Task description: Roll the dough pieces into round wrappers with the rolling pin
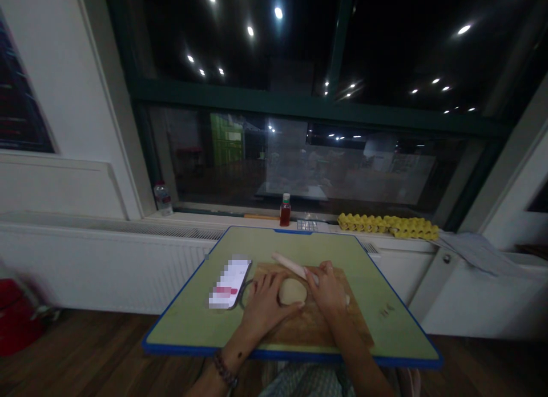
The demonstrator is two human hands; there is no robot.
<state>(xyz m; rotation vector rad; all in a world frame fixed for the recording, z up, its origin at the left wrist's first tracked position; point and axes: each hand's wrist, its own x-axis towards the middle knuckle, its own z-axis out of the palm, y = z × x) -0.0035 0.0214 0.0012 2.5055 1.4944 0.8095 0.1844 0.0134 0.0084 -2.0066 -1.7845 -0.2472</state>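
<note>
Basically, 1 lump of dough (292, 291) sits on the wooden board (317, 323), near the middle of the green table (192, 317) with the blue edge.

Dough: looks soft and light, likely to dent under any firm press and maybe stick to skin or wood. Judgement: best taken by cupping both sides low down with flat palms, not pinching the top.

Left hand (264, 306): fingers spread fairly wide, flat on the board, curled against the left side of the dough, touching it. Wrist comes in from the near edge, bracelet (225, 369) on it.

Right hand (329, 290): against the right side of the dough, fingers partly closed. It lies over the near end of the rolling pin (291, 265), which runs diagonally up-left behind the dough. Can't tell if it actually grips the pin or just rests on it. Forearm angles in from lower right.

Around it:
- phone (230, 283) just left of the board, on the table
- red-capped sauce bottle (285, 210) on the window sill, well apart
- yellow egg trays (389, 225) further right on the sill
- water bottle (162, 198) at the left end of the sill
</note>
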